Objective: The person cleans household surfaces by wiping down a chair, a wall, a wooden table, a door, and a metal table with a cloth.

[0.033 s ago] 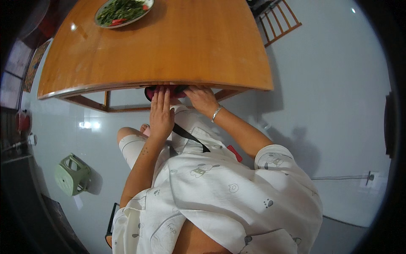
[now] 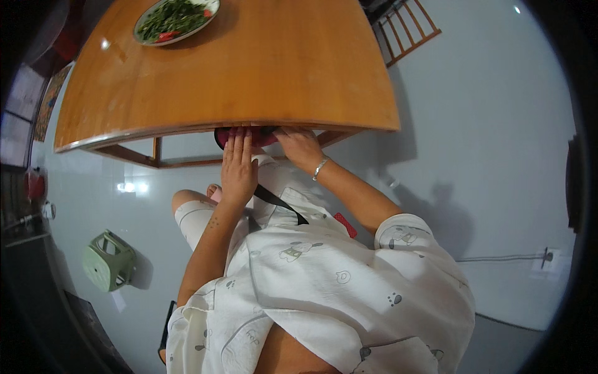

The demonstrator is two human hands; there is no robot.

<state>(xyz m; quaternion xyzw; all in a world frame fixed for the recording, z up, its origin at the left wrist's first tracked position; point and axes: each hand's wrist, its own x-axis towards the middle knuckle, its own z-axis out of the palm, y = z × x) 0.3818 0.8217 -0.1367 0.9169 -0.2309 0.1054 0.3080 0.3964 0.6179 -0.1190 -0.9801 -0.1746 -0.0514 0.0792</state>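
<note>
Just under the table's near edge is a dark pink item with black trim [image 2: 265, 137], which looks like a small bag, mostly hidden by the tabletop and my hands. My left hand [image 2: 238, 171] lies over its left part with fingers stretched out flat. To the right, my right hand [image 2: 300, 148] has its fingers bent in at the item's right side, their tips partly hidden by the table edge. From beside my left wrist a black strap [image 2: 280, 204] runs down across my lap.
The wooden table [image 2: 268, 75] carries a plate of green vegetables with red pieces [image 2: 171, 22] at its far left. A green plastic stool [image 2: 109, 262] stands on the floor to the left. A slatted wooden chair [image 2: 408, 34] is at the far right. A cable [image 2: 498, 258] leads to a wall socket.
The view has shifted slightly, so the plate and table sit a little further left. Both hands stay in nearly the same place at the pink item.
</note>
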